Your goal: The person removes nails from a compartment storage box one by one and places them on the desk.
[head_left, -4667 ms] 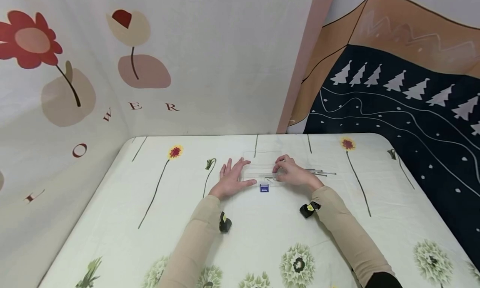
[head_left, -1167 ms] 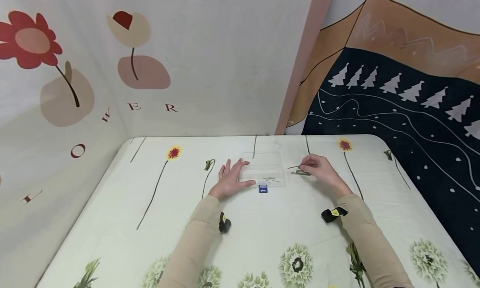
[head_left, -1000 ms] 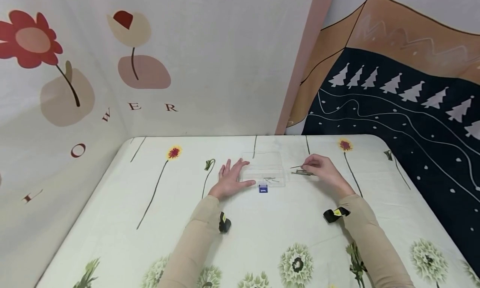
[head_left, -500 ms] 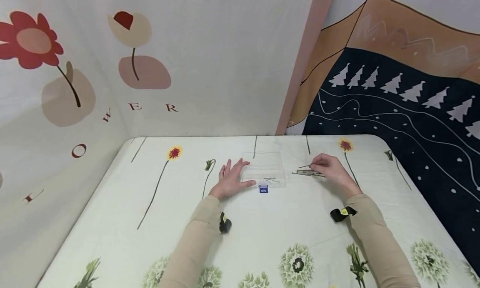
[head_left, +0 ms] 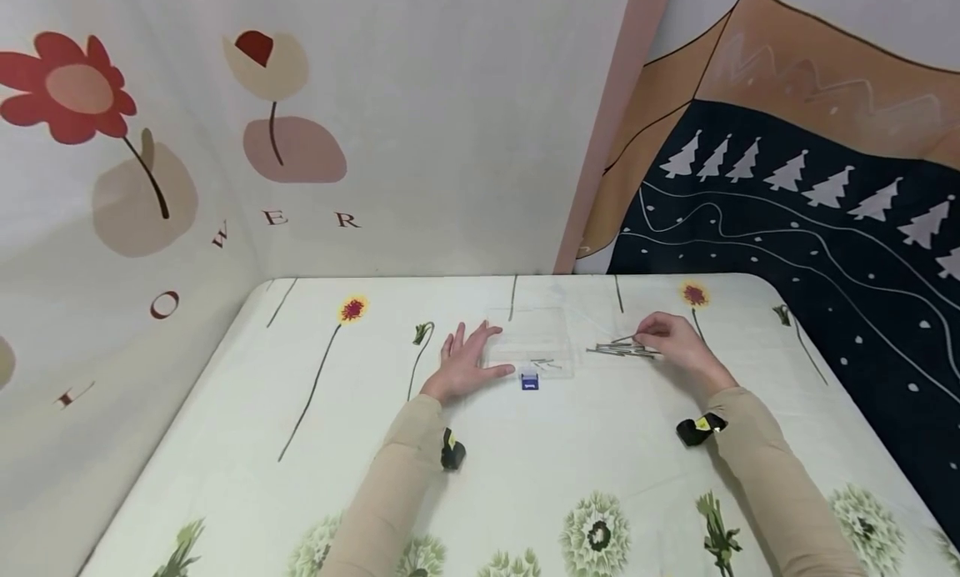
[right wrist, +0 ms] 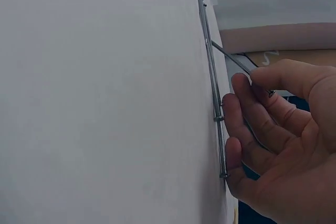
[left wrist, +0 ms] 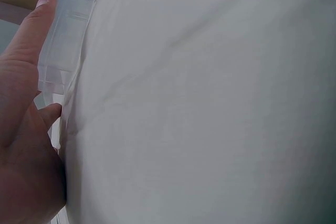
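Observation:
A clear plastic box (head_left: 528, 331) with its lid folded back sits mid-table, several short nails (head_left: 546, 363) in its front part. My left hand (head_left: 465, 364) rests against the box's left side, fingers spread and thumb along the front corner. In the left wrist view, the thumb (left wrist: 29, 35) lies beside the clear wall (left wrist: 65, 40). Right of the box, my right hand (head_left: 671, 339) pinches a long nail (right wrist: 231, 56) near its head between thumb and fingertips. That nail slants down over a loose bundle of long nails (right wrist: 212, 77) on the table, its far end close to them.
A blue latch (head_left: 529, 382) juts from the front of the box onto the flower-printed tablecloth (head_left: 525, 460). Behind the table hangs a pale printed curtain (head_left: 450, 143), and a dark tree-patterned cloth (head_left: 787, 227) hangs at the right.
My right hand has left the box, pinched a long nail and drifted rightward over the bundle, with the nail's tip now lower. The left hand stays at the box.

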Motion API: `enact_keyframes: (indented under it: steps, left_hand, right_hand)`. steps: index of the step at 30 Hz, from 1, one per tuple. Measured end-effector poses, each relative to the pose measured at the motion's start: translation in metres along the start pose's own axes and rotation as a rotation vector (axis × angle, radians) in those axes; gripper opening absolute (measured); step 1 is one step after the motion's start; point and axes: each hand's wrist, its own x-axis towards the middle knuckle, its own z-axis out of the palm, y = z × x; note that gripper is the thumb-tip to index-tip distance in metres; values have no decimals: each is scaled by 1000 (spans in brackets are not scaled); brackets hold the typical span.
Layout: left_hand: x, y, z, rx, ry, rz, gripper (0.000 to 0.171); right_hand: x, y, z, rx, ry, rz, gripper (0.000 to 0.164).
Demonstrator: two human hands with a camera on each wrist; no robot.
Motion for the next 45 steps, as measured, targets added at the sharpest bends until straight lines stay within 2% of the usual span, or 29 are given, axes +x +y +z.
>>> enact_keyframes:
  steps: [7,18,22,28,36,41,45]
  left_hand:
    - [-1,-1,2,-2,2,-6,77]
    - [1,-2,2,-1,6,4,77]
    - [1,-2,2,-7,6,11,77]
    - [1,-1,1,-4,2,8,78]
    - [0,-2,1,-10,5,5,78]
    - [0,-2,1,-12,-4,4,78]
    - [0,-1,1,-12,5,7,77]
  right_hand:
    - [-2,2,-4,-26,-8,-32,13]
    - [-2,3,-8,-65,-25,2,16]
    - [-4,3,-10,-57,-36,12,20]
    - [-9,5,-13,-21,-4,0,23]
    - [-13,1,-9,6,-14,22,27]
    - [-13,-7,-4,14,13,-14,24]
    - [-12,-13,2,25,-1,-57,23]
